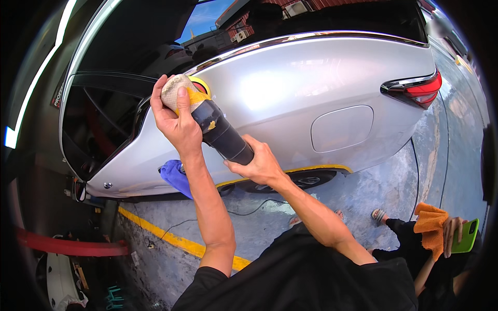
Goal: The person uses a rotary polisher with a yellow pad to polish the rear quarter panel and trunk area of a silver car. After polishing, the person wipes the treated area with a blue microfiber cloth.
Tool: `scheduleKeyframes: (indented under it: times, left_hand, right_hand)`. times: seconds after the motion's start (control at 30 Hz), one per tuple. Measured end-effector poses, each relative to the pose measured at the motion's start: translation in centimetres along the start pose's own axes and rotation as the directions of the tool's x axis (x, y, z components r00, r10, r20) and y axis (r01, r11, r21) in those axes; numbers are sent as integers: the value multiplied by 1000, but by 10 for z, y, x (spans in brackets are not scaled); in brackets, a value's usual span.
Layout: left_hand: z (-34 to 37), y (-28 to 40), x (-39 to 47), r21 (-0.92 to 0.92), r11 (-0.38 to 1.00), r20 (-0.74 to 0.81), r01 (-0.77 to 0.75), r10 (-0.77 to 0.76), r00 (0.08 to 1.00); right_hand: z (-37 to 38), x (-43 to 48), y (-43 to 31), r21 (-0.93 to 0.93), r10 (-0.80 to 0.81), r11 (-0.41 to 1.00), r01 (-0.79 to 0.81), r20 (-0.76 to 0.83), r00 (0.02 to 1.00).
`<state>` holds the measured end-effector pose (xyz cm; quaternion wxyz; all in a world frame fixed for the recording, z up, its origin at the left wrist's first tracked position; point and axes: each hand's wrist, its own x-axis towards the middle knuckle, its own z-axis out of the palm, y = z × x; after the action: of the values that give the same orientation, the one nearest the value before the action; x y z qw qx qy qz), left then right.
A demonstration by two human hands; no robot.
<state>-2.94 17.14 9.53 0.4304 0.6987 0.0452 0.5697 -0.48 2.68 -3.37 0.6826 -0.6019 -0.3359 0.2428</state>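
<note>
A rotary car polisher with a black body and a taped, pale head lies in both my hands. My left hand wraps the head, thumb on top, while my right hand grips the rear end of the body. The yellow-rimmed round pad is at the silver rear side panel of a car, just under the window's chrome trim; the pad's face is hidden. A blue cloth hangs at the door handle below my left hand. Yellow masking tape edges the wheel arch.
To the right, a person in black holds an orange cloth and a phone in a green case. A black cable trails over the floor near a yellow painted line. A red bar stands at the lower left.
</note>
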Motion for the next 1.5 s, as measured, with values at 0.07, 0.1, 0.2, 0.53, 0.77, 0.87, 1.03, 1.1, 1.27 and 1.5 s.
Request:
scheduleKeyframes:
  times: [0.07,0.1,0.2,0.53,0.77,0.87,1.03,1.1,1.27,1.5]
  left_hand:
    - [12,4,-2,-17,1000,8,6,-6,1000]
    - [19,6,-4,-24,1000,13,6,-5,1000]
    - [40,11,-8,-61,998,39,17,-15,999]
    - [104,25,-25,-107,994,109,19,-7,994]
    - [147,35,-36,-157,987,156,23,1,988]
    - [166,40,-42,-165,986,174,23,6,985]
    - [203,47,-51,-196,980,225,41,4,974]
    - [218,49,-54,-181,983,226,1,41,973]
    - [261,51,-67,-148,987,226,-60,93,970]
    - [332,67,-91,-120,974,225,-192,215,950]
  right_hand:
    - [-10,-3,-2,33,-15,999,16,-24,1000]
    - [-15,-4,-2,35,-22,999,23,-29,999]
    - [-33,-9,-2,33,-25,999,26,-51,998]
    - [-88,-30,-8,53,-24,998,31,-119,993]
    - [-120,-43,-8,44,-34,998,43,-194,980]
    - [-139,-50,-5,61,-13,998,26,-199,980]
    - [-163,-56,0,73,-86,991,111,-280,956]
    - [-177,-59,1,98,-80,989,112,-286,955]
    - [-216,-76,3,103,14,995,15,-280,960]
    - [-272,-93,17,214,27,975,56,-365,930]
